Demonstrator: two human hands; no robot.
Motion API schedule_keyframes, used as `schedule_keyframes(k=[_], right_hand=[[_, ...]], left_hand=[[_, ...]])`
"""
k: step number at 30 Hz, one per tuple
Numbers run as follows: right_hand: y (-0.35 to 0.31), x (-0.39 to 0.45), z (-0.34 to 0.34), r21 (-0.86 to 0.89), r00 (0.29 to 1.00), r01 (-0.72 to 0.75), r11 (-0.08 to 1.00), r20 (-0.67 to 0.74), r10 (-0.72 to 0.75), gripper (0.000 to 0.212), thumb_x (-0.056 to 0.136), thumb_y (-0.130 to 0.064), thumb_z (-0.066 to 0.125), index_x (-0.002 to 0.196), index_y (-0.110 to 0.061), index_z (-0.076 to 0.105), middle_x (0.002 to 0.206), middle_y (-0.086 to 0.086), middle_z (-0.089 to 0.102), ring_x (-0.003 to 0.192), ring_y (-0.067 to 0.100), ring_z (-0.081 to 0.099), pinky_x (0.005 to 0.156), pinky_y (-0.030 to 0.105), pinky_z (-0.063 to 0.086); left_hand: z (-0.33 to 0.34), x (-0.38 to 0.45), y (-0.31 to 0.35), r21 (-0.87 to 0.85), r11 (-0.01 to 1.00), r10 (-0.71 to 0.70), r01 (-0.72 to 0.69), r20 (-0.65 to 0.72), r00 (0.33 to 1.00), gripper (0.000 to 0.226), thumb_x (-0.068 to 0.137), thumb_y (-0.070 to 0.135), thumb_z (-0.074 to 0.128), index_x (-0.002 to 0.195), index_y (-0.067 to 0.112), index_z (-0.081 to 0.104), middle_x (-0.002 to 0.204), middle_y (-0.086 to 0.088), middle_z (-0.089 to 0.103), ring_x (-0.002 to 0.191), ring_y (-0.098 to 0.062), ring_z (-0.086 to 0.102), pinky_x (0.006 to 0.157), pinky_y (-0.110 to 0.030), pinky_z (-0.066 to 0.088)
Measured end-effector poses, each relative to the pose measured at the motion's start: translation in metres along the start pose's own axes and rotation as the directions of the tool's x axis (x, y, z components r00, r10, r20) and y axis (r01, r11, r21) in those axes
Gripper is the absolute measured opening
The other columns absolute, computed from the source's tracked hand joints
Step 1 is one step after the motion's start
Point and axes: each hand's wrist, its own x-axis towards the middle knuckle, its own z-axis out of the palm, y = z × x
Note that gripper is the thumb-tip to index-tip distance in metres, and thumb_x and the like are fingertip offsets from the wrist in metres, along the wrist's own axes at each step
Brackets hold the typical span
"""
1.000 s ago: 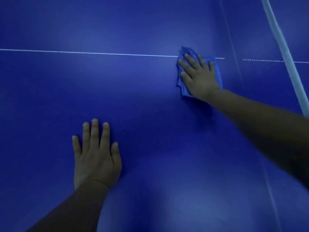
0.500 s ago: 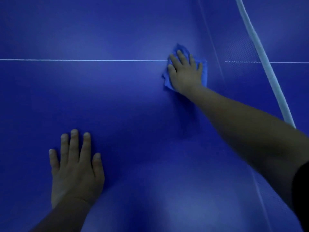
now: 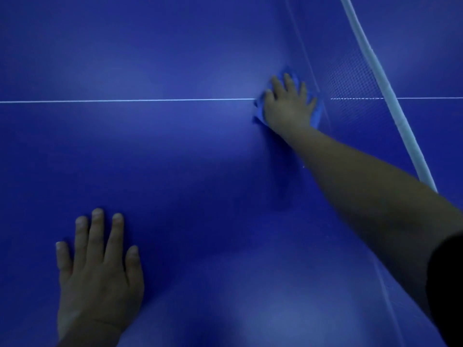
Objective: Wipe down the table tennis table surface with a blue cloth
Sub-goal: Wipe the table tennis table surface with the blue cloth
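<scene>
Right hand (image 3: 288, 103) lies flat on the cloth (image 3: 316, 113), fingers (image 3: 276, 85) spread and pressing it onto the table (image 3: 175, 159); nothing is pinched. The cloth sits on the centre line (image 3: 125, 100), just beside the foot of the net (image 3: 350, 81); only its edges show around the palm.

Change over the last second: the cloth and hand have slid along the line toward the net. A second ago a stretch of white line showed between the cloth and the net; now the cloth's far edge sits right at the net's base. I read this as the end of an outward stroke: no more surface to cover in that direction on this half.

Left hand (image 3: 97, 269) is planted palm-down near me, fingers slightly spread, holding nothing, well apart from the cloth. It has kept its bracing role through the reach.

Judgement: next stroke should pull back or shift sideways. Risk: snagging the net mesh or its white tape (image 3: 383, 78) with cloth or fingertips. I cannot tell from the surface which parts are already wiped.
</scene>
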Motion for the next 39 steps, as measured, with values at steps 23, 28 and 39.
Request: schedule_keyframes(k=[23,28,39], right_hand=[[0.064,-0.216,0.015,-0.092,0.995,-0.083,0.992,0.044,0.088,0.061,0.099,-0.052,0.023,0.158,-0.036,0.02,0.168,-0.003,0.01,0.153,0.035,0.005,0.119,0.063,0.003],[0.018,-0.055,0.012,-0.055,1.0,-0.025,0.998,-0.02,0.024,0.056,0.101,-0.048,0.025,0.156,-0.034,0.027,0.168,-0.003,0.012,0.152,0.035,0.008,0.117,0.065,0.007],[0.03,-0.128,0.013,-0.129,0.917,0.399,0.908,0.056,-0.395,0.057,0.1,-0.051,0.025,0.154,-0.035,0.033,0.165,-0.005,0.025,0.152,0.033,0.018,0.118,0.06,0.011]], left_hand=[[-0.005,-0.001,0.002,-0.015,1.0,-0.005,0.005,0.023,1.0,0.068,0.099,0.049,0.017,0.158,0.016,0.023,0.168,-0.005,0.008,0.155,-0.023,-0.002,0.119,-0.034,-0.021],[-0.005,-0.003,0.003,-0.012,1.0,-0.01,0.01,0.006,1.0,0.067,0.099,0.048,0.018,0.157,0.014,0.026,0.167,-0.008,0.014,0.155,-0.025,0.001,0.12,-0.034,-0.019],[-0.004,0.0,0.002,-0.015,1.0,0.002,-0.002,0.013,1.0,0.068,0.099,0.049,0.018,0.157,0.014,0.026,0.167,-0.007,0.012,0.155,-0.024,0.0,0.12,-0.035,-0.019]])
